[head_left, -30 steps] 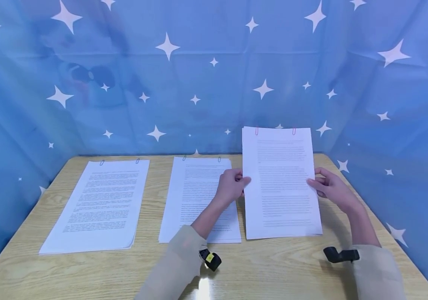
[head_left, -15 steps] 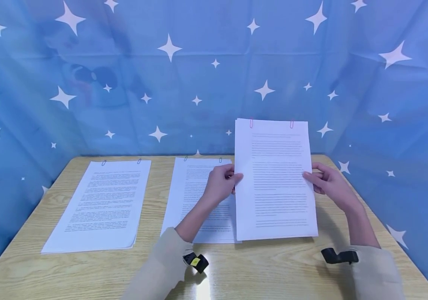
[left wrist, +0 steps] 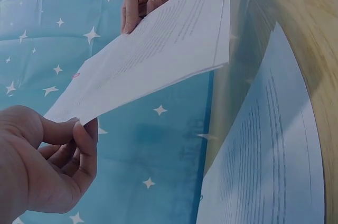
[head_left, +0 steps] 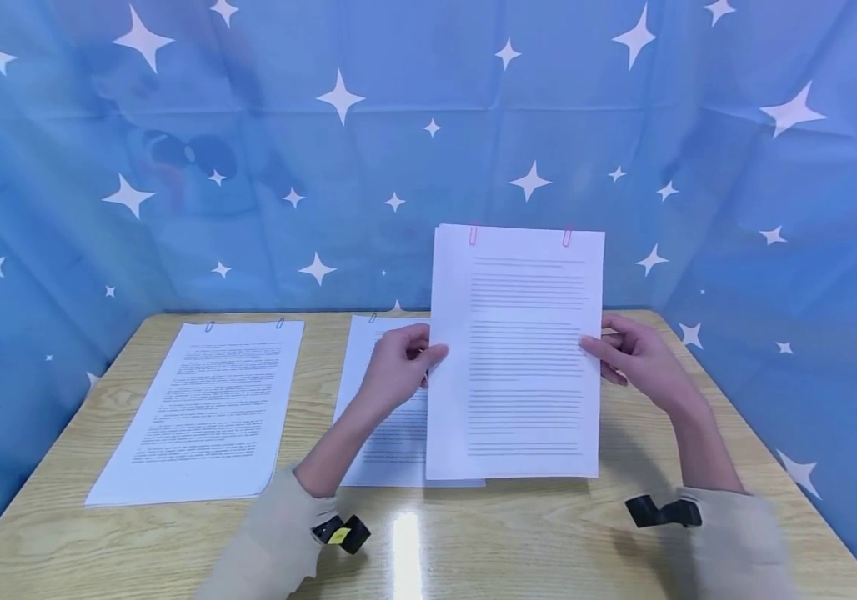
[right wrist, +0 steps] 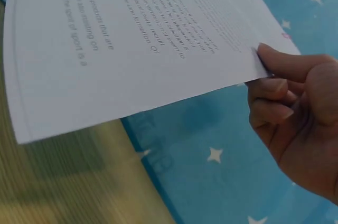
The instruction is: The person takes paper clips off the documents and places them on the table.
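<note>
Both hands hold a stack of printed paper (head_left: 526, 350) upright above the table, its text facing me. Two pink paper clips (head_left: 567, 237) sit on its top edge. My left hand (head_left: 395, 367) pinches the left edge between thumb and curled fingers; my right hand (head_left: 642, 358) pinches the right edge at about the same height. In the left wrist view the held stack (left wrist: 158, 49) shows several layers at its edge. Behind the left hand lies a middle paper stack (head_left: 391, 462), partly hidden by the hand and the raised stack.
A third paper stack (head_left: 196, 417) with two dark clips lies flat at the left of the wooden table (head_left: 533, 542). One clip (head_left: 373, 318) shows on the middle stack. A blue starred curtain (head_left: 368, 167) stands behind the table and at its sides.
The held stack has moved left and upward, toward me, and now covers part of the middle stack. Both hands moved left with it, keeping their grip. The stacks on the table stayed put.
</note>
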